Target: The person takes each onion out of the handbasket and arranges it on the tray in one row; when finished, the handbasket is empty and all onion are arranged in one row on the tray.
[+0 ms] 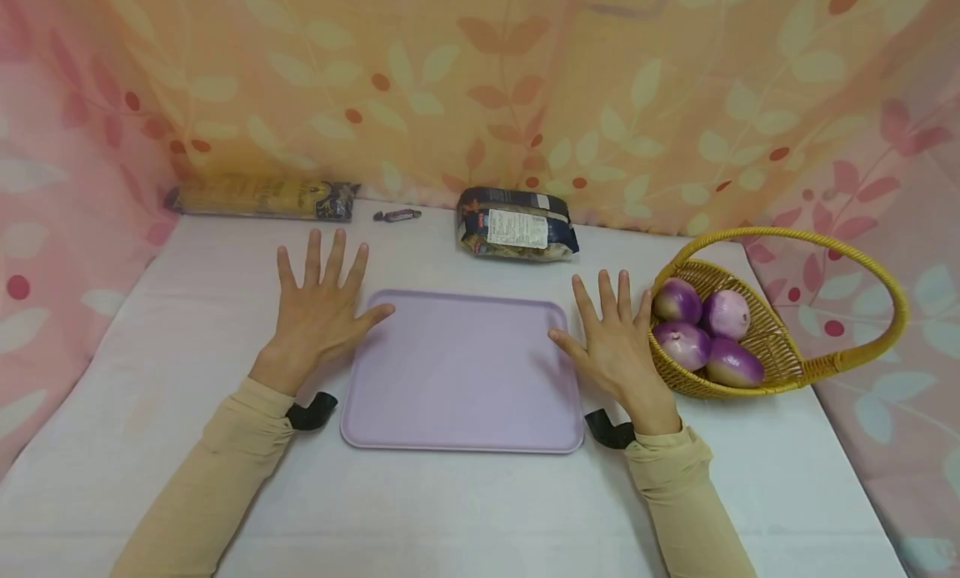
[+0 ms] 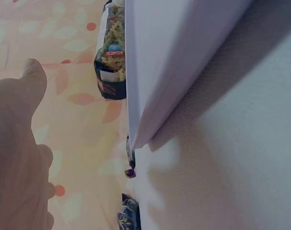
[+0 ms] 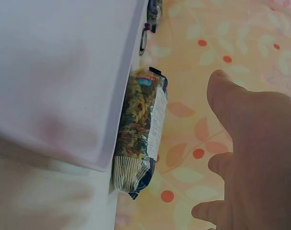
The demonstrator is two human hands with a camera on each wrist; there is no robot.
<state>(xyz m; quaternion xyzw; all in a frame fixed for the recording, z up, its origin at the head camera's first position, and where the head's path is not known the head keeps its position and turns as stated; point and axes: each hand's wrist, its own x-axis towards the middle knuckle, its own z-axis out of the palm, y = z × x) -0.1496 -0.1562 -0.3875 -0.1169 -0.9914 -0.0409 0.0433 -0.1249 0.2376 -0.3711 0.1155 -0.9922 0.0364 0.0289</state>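
A pale purple tray (image 1: 462, 370) lies on the white-covered table between the two hands. My left hand (image 1: 318, 311) is spread palm down over the tray's left edge, its thumb overlapping the tray in the head view. Over the right edge, my right hand (image 1: 617, 349) is spread too, fingers straight and holding nothing. Just right of it stands a yellow wicker basket (image 1: 780, 345) with a tall arched handle. Inside are several purple-and-white round vegetables, like turnips or eggplants (image 1: 735, 363). In the left wrist view the left thumb (image 2: 34, 79) points up, clear of the tray.
At the back stand a dark bag of spiral pasta (image 1: 517, 226) and, farther left, a long yellow pasta packet (image 1: 262, 199). A small wrapped candy (image 1: 397, 216) lies between them. Patterned curtains (image 1: 480, 87) close off the back and both sides.
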